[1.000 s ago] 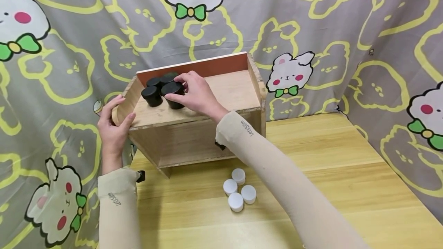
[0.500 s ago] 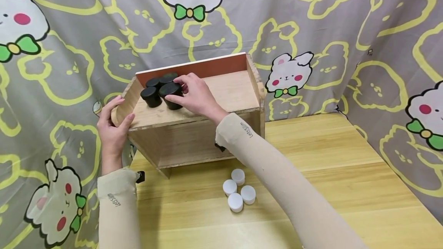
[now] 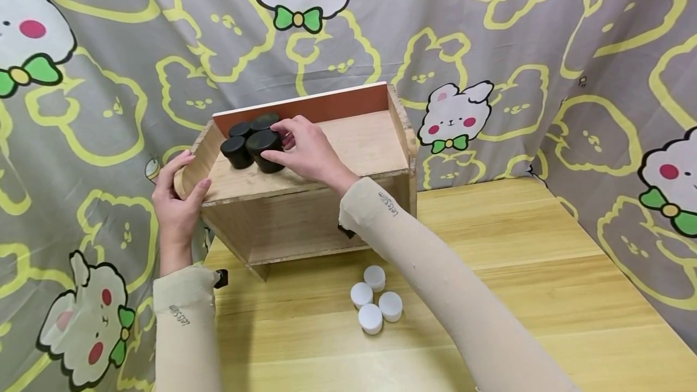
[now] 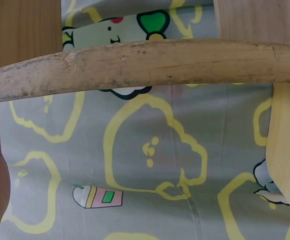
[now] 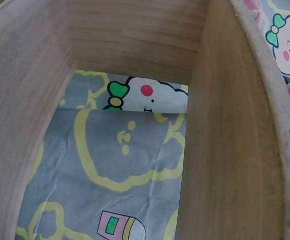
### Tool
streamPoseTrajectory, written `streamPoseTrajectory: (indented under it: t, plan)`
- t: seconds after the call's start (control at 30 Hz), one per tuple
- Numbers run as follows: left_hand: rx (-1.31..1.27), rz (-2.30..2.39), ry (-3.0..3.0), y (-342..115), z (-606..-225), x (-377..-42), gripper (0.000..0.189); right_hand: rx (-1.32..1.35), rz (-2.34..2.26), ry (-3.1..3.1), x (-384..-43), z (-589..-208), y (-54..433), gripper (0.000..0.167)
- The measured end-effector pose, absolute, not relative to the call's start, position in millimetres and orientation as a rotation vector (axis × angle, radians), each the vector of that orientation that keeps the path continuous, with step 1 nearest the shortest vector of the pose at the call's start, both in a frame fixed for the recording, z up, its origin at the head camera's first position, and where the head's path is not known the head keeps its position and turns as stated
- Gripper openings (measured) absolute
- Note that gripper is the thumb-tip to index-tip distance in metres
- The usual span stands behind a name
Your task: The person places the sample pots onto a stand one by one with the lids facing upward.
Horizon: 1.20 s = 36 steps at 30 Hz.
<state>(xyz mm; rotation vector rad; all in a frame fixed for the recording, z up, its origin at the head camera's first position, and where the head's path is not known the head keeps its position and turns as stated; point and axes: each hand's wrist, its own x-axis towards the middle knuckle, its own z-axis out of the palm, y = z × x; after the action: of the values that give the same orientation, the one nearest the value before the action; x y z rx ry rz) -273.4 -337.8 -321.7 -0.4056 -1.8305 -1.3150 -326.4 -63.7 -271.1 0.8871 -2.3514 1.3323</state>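
Observation:
A small wooden shelf unit (image 3: 354,141) stands on the table in the head view. My left hand (image 3: 176,207) grips its left side panel (image 3: 197,159), thumb at the front edge of the top board. On that board, my right hand (image 3: 310,153) holds a round black jar (image 3: 264,151) between thumb and fingers. Several like it sit close together there, including a front-left jar (image 3: 236,152) and a rear jar (image 3: 264,121). In the left wrist view the shelf's wooden edge (image 4: 149,62) crosses the frame. The right wrist view looks into the open compartment, its side board (image 5: 229,125) hiding most of the hand.
Several white round lidded pots (image 3: 370,318) are grouped on the wooden table (image 3: 517,295) in front of the shelf. A reddish-brown back strip (image 3: 348,104) borders the top board. Behind hangs a grey patterned curtain (image 3: 370,17).
My right hand has shifted the held black jar slightly left, up against the front-left jar. My left hand keeps its grip on the side panel, and the white pots have stayed put.

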Motion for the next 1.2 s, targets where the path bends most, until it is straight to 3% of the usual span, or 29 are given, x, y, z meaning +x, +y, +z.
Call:
streamPoseTrajectory:
  t: [1.2]
  plan:
    - [-0.338,-1.339,-1.841,-335.1,-320.7,-272.0,0.049,0.884,1.355,-2.348,-323.5,-270.8,-62.5,0.046]
